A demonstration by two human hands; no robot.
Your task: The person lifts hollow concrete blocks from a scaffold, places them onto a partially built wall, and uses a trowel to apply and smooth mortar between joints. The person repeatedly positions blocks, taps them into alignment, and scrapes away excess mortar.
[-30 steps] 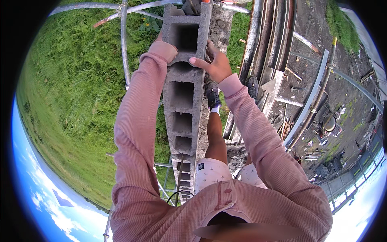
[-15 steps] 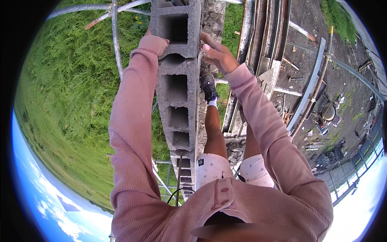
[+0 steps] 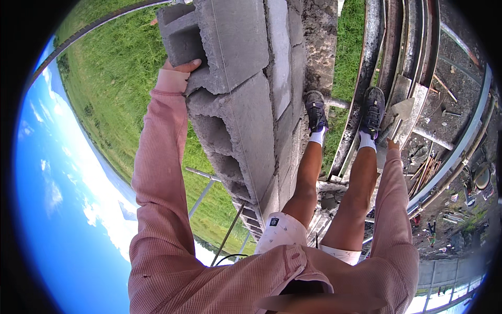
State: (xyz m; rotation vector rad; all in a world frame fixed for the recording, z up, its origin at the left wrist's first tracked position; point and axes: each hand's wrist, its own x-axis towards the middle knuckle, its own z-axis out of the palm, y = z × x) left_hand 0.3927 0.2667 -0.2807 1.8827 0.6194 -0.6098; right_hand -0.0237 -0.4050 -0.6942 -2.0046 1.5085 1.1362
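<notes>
My left hand is closed on the outer side of a grey hollow concrete block on top of the wall, thumb over its edge; its other fingers are mostly hidden. A thin string line runs down the wall's near face, in front of this block and the adjoining block. My right hand is low at my right, beside the handle of a trowel that lies on a plank. The fingers there are small and partly hidden, so whether they grip the handle I cannot make out.
I stand with one foot by the wall and the other on long metal channels. Scaffold pipes cross at the right, above muddy ground with scattered debris. Tall grass lies beyond the wall, where another pipe stands.
My right hand has left the block's near side and moved down to the right, beside the trowel. My left hand stays at the block. The view has tilted and shifted.
</notes>
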